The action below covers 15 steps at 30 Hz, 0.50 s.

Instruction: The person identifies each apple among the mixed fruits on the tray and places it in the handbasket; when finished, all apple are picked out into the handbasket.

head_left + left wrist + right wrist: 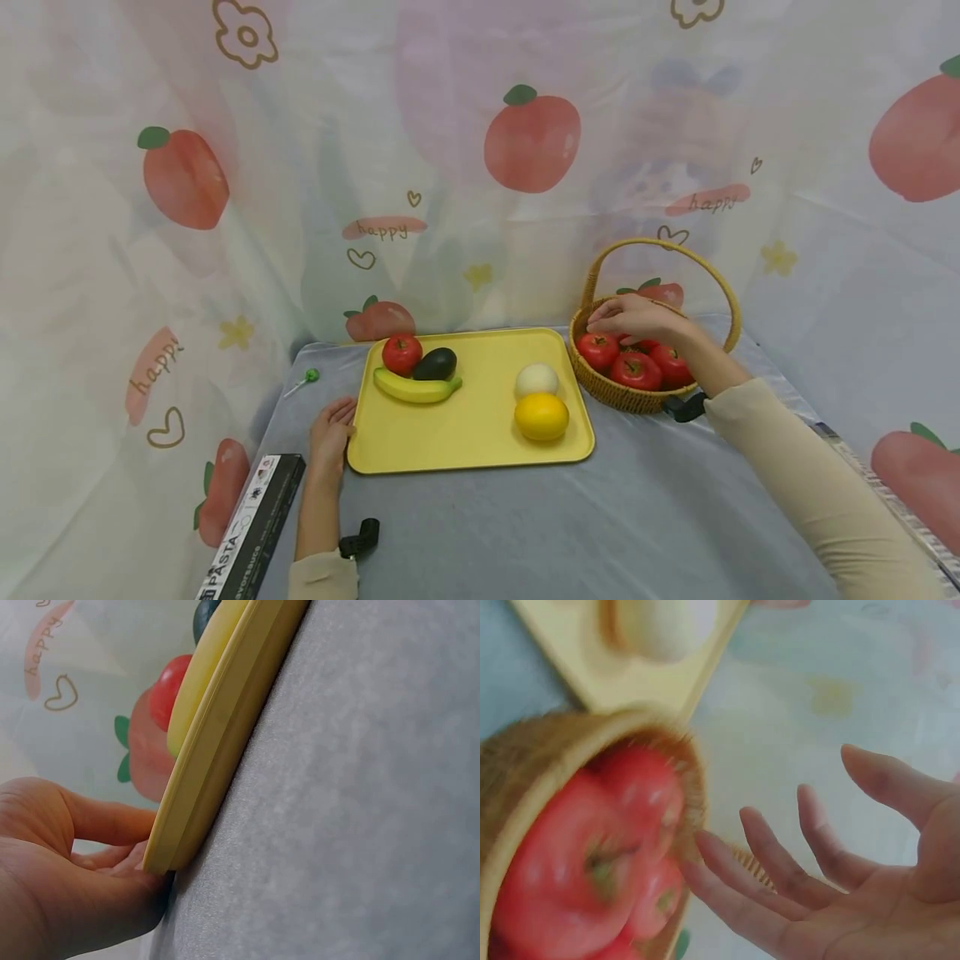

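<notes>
My left hand (330, 433) is at the left edge of a yellow tray (442, 433), holding its rim between thumb and fingers (112, 823). On the tray's left half lie a tomato (402, 355), a dark green avocado-like fruit (435, 364) and a banana (416, 389). A pale round ball-like item (537, 380) and a lemon (542, 417) sit on its right half. Over a wicker basket (630, 402) hovers my right hand (637, 321), fingers spread and holding nothing. Several red tomatoes (562, 877) fill that basket, close to the fingertips.
A green lollipop (311, 376) lies on the grey cloth left of the tray. Along the left side is a black and white pasta box (251, 525). The basket's tall handle (660, 242) arches over it. A printed curtain (465, 167) hangs behind.
</notes>
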### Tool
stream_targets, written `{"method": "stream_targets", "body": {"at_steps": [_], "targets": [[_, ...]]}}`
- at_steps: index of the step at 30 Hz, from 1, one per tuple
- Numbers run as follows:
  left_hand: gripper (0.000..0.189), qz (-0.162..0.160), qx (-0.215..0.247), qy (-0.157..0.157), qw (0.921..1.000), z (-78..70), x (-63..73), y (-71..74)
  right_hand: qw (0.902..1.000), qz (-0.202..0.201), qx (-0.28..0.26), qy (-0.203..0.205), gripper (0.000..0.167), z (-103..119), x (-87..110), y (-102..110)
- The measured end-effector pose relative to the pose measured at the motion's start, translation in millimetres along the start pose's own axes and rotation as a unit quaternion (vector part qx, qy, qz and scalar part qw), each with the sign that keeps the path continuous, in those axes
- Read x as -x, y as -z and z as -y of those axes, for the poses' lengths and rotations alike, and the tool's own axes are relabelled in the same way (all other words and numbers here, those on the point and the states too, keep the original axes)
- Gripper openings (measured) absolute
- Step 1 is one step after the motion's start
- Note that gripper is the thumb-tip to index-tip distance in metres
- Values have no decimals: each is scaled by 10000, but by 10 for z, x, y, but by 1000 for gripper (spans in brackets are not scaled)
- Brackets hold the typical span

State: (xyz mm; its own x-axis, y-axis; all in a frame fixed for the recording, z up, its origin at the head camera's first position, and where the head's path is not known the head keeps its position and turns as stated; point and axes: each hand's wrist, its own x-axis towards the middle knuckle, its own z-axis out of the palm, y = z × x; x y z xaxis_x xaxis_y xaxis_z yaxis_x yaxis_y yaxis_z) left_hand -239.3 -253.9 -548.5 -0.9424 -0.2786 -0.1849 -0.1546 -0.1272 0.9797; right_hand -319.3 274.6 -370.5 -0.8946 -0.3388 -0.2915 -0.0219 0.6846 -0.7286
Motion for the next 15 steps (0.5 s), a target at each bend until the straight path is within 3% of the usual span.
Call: {"method": "stream_targets", "body": {"at_steps": [5,15], "targets": [[66,16,25,-35,10000,-15,17,-6,9987,-17,-324,404,51,248,-20,-173],[67,-4,-12,-28,10000,7,45,-3,9902,-152,-1129,812,45,623,-120,-562]]}}
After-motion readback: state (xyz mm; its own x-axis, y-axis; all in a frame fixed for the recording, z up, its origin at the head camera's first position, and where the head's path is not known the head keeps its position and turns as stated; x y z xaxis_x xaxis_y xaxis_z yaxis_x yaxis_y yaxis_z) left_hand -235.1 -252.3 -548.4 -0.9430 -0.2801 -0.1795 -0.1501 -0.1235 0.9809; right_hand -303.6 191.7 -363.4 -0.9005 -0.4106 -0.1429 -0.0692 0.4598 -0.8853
